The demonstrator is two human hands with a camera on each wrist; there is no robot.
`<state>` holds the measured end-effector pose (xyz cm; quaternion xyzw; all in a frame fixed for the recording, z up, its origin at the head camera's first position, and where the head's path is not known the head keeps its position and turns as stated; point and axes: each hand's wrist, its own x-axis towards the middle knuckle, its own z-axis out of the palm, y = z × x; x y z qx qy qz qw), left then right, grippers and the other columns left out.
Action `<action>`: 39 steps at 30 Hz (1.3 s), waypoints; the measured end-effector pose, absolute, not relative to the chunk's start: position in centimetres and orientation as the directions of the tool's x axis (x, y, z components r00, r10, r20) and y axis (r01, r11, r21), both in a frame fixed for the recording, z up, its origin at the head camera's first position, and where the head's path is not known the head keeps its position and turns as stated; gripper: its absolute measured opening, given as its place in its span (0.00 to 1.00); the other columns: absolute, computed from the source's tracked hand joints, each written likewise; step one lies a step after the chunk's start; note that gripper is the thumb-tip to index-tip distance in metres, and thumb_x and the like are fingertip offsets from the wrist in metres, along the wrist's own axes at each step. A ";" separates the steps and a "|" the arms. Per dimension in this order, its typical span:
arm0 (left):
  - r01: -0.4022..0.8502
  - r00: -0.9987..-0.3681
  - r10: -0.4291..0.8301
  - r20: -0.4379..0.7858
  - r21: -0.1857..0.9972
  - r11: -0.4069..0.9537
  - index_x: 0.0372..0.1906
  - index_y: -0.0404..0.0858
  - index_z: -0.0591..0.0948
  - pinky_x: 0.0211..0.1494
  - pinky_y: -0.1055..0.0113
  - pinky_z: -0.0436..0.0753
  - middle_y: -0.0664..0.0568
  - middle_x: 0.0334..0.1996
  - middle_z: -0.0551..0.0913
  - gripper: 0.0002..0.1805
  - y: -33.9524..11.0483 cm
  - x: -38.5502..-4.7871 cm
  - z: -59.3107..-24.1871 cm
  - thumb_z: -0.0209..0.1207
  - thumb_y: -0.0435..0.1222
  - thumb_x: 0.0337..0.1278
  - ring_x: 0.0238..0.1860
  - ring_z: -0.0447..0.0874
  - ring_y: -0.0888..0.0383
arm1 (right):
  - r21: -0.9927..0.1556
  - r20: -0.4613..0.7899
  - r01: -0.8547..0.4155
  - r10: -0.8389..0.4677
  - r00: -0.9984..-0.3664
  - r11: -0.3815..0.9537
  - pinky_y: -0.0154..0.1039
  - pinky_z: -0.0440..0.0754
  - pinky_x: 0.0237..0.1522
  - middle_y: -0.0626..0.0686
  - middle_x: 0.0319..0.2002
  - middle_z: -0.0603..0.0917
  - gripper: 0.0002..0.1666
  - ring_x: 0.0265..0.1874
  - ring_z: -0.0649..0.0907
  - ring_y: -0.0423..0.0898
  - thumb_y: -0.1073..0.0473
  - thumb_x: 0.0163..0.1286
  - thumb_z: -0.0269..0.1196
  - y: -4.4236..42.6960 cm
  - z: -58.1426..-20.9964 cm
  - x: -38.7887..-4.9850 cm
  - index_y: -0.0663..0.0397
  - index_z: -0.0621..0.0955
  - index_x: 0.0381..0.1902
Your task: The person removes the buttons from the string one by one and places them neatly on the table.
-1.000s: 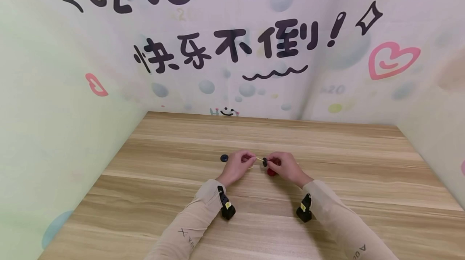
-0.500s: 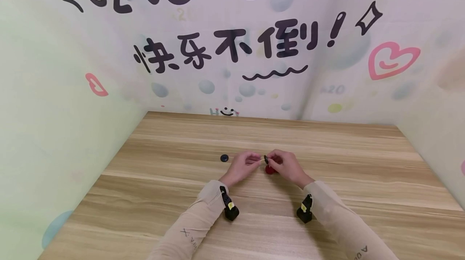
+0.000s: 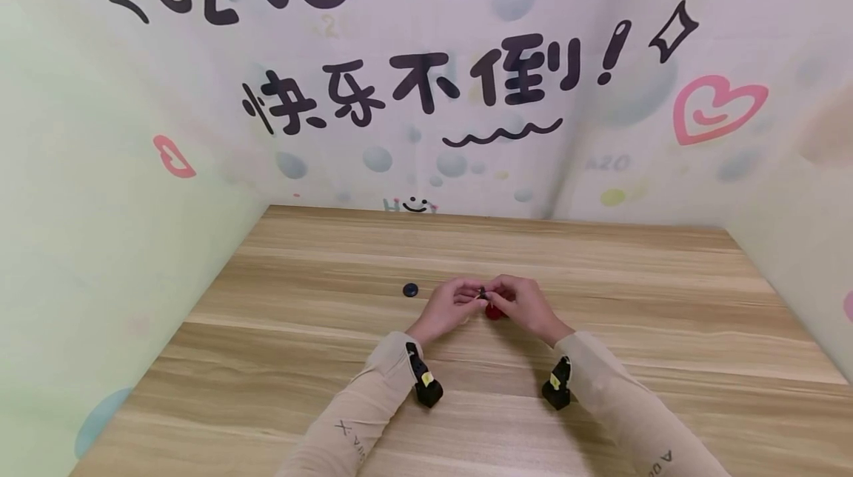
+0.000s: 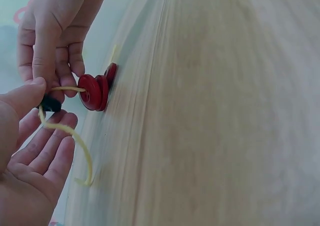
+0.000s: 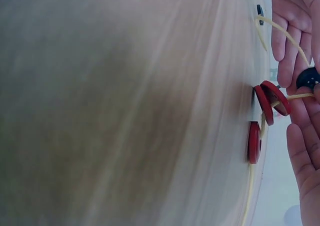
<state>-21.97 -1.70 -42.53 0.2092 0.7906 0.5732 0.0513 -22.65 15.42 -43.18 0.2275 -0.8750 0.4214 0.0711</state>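
Between my two hands is a black button [image 3: 483,292] with a pale yellow cord [image 4: 67,130] passing through it. The thumb and fingers of my left hand [image 3: 445,311] pinch the button's left side, where a free tail of cord loops down. My right hand [image 3: 531,309] pinches the same button from the other side. Right below the right fingers, red buttons [image 5: 263,106] are threaded on the cord, some leaning together and another red button [image 5: 254,142] a little apart on the tabletop. Fingertips hide part of the black button.
A loose dark blue button [image 3: 410,289] lies flat on the wooden table [image 3: 320,262], left of my left hand. Behind the table's far edge hangs a printed white cloth [image 3: 373,188], with pale cloth walls at both sides.
My left hand has moved right, from pulling the cord taut to the black button itself. The right hand has stayed nearly in place with the button.
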 end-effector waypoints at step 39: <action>0.232 -0.946 0.297 0.132 0.913 0.335 0.43 0.32 0.76 0.46 0.66 0.76 0.44 0.40 0.78 0.16 -5.8 -22.8 -42.0 0.62 0.28 0.46 0.41 0.77 0.52 | -0.721 0.239 -0.397 -0.334 -0.912 0.568 0.32 0.76 0.24 0.49 0.26 0.80 0.03 0.24 0.77 0.40 0.63 0.60 0.59 16.6 -43.4 -22.3 0.58 0.78 0.31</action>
